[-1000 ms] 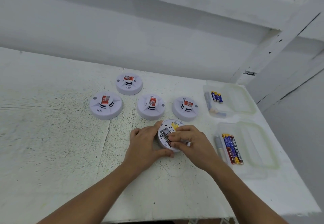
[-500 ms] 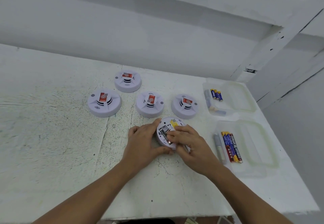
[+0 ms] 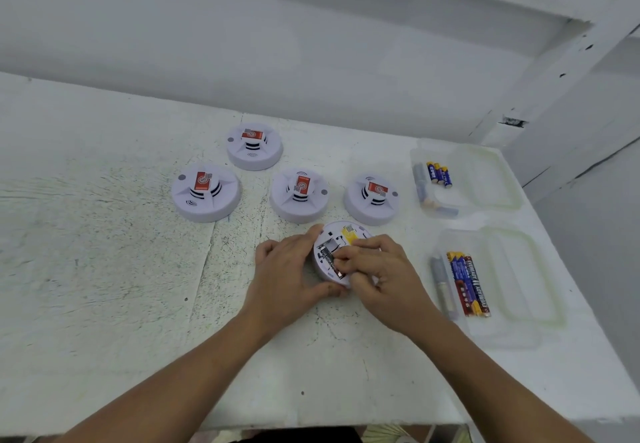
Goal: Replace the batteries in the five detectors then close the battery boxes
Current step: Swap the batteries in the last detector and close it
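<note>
A white table (image 3: 104, 269) holds five round white detectors. Four detectors (image 3: 299, 194) stand face up in a loose group towards the back, each with a red label on its raised middle. The fifth detector (image 3: 332, 234) lies face down just in front of them, near the table's middle, between both hands. Its bay (image 3: 330, 246) is open, a dark battery (image 3: 326, 258) lies along the bay's left side, and a yellow label shows beside it. The left hand (image 3: 291, 272) clamps this detector by the rim, forefinger curled over the far edge and thumb under the near edge. The right hand (image 3: 384, 279) lies over the detector's right half with its fingers bent and their tips down in the bay; whether they grip a battery cannot be told, as the tips hide it. To the right are two clear tubs, each with its lid beside it. The far tub (image 3: 420, 151) holds small blue batteries (image 3: 438, 174) and some grey ones. The near tub (image 3: 450, 234) holds longer red and blue batteries (image 3: 469, 283) lying side by side, with a grey one at their left
</note>
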